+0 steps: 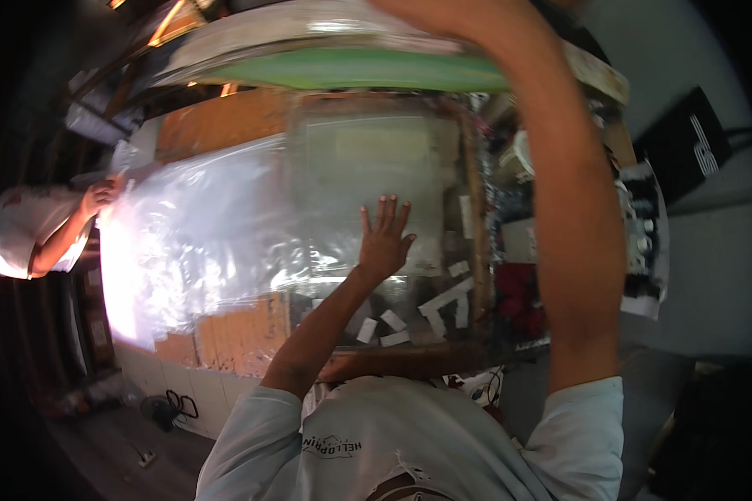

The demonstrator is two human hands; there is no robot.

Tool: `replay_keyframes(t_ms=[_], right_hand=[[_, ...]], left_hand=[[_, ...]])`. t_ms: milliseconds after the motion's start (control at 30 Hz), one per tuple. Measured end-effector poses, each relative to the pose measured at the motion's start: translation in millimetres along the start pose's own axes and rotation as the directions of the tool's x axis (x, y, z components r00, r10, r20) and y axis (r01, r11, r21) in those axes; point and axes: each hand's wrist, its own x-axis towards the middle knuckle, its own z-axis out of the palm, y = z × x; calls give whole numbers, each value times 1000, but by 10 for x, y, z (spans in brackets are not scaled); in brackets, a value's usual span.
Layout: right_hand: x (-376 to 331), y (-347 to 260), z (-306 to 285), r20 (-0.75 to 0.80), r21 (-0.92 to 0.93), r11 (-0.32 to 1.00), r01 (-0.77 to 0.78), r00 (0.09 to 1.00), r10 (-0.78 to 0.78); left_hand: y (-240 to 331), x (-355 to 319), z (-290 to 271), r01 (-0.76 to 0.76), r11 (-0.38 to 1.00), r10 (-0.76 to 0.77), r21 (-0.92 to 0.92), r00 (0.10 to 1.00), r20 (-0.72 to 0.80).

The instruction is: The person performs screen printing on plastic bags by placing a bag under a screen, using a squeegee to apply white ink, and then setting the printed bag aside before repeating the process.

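Note:
My left hand lies flat with its fingers spread on the mesh of a screen-printing frame. Nothing is in its grasp. White strips of tape are scattered over the lower right part of the mesh. A wrinkled clear plastic sheet stretches leftward from the frame across the table. My right arm is raised over the right side and bends left at the top, where the hand itself passes beyond the picture's edge.
At the far left a co-worker's hand holds the plastic sheet's end. Above the frame's far side runs a long green and white panel. Small bottles stand at the right, near a black board. Bare wooden tabletop shows below the sheet.

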Motion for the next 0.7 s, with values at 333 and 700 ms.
replay_keyframes(t_ms=[333,700], right_hand=[[17,181,-177,74,233,971,56,994,-75],[-111,47,-143,78,146,989,25,996,-37]], left_hand=[[175,-197,-31,125,992,-126,-22,992,-15],[286,-733,-53,113,992,-115,51,993,41]])
